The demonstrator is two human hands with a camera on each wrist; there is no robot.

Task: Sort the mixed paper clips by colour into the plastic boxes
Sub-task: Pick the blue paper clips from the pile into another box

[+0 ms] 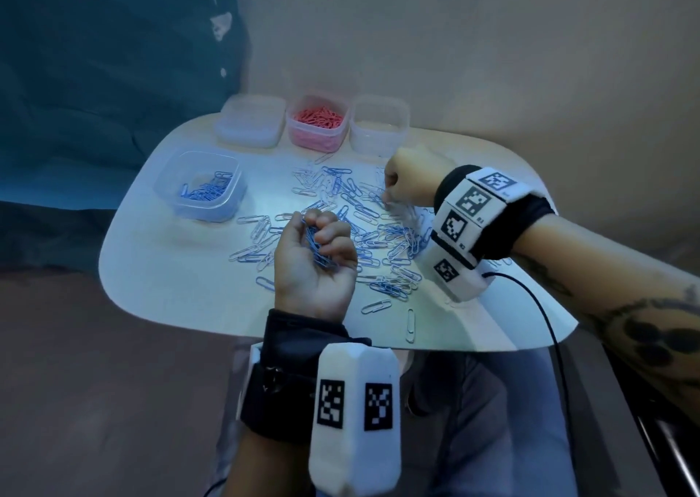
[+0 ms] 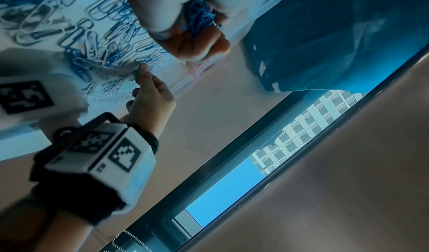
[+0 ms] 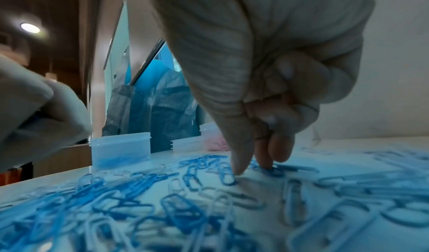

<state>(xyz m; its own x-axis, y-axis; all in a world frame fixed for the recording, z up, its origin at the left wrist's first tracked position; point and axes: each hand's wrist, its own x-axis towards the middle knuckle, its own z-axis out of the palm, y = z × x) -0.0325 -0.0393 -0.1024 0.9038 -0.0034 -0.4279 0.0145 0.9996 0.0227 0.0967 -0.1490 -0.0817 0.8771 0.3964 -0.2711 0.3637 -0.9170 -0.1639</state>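
Observation:
Blue and white paper clips (image 1: 363, 231) lie mixed on the white table (image 1: 170, 288). My left hand (image 1: 322, 239) is turned palm up over the near side of the pile, its fingers curled round a bunch of blue clips (image 1: 317, 248), also seen in the left wrist view (image 2: 200, 17). My right hand (image 1: 386, 195) reaches down at the far right of the pile. Its thumb (image 3: 239, 169) and two fingertips (image 3: 267, 161) pinch at a blue clip (image 3: 275, 171) lying on the table.
A clear box with blue clips (image 1: 199, 186) stands at the left. Three boxes line the far edge: an empty one (image 1: 250, 120), one full of pink clips (image 1: 317, 121), another clear one (image 1: 378, 125). A black cable (image 1: 545, 326) crosses the table's right corner.

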